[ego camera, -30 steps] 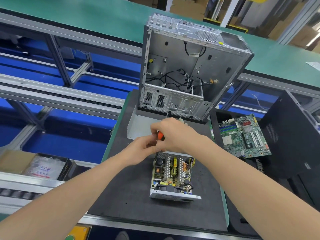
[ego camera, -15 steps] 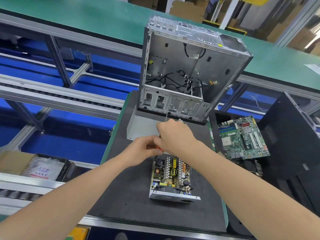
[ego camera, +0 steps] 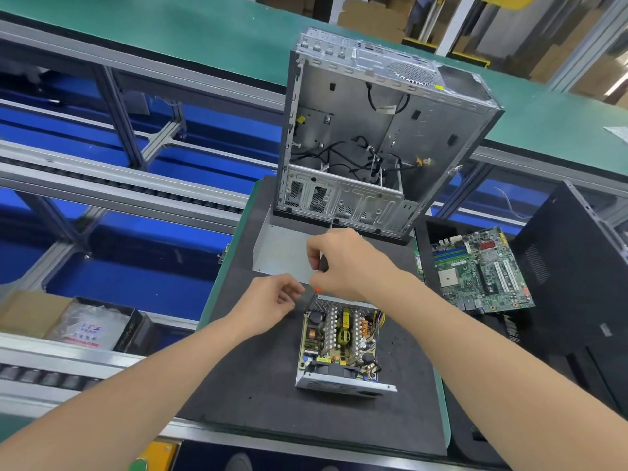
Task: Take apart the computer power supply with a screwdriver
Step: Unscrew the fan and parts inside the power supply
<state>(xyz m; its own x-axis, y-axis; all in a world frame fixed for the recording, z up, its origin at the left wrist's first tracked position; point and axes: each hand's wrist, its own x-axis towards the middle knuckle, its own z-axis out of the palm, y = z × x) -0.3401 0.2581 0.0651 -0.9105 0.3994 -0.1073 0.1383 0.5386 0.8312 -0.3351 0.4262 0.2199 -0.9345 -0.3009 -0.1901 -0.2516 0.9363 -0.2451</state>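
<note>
Right hand fingers grip screwdriver at power supply far edge, likely working a screw; left hand fingers curled beside it, contents unclear.

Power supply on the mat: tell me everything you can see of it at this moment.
The power supply lies flat on the black mat, top cover off. Its silver metal tray holds a circuit board with finned heatsinks, capacitors, a copper coil and coloured wires. The right hand, gripping the screwdriver, hovers at its far end; the left hand is beside its far left corner; contact cannot be told.
</note>
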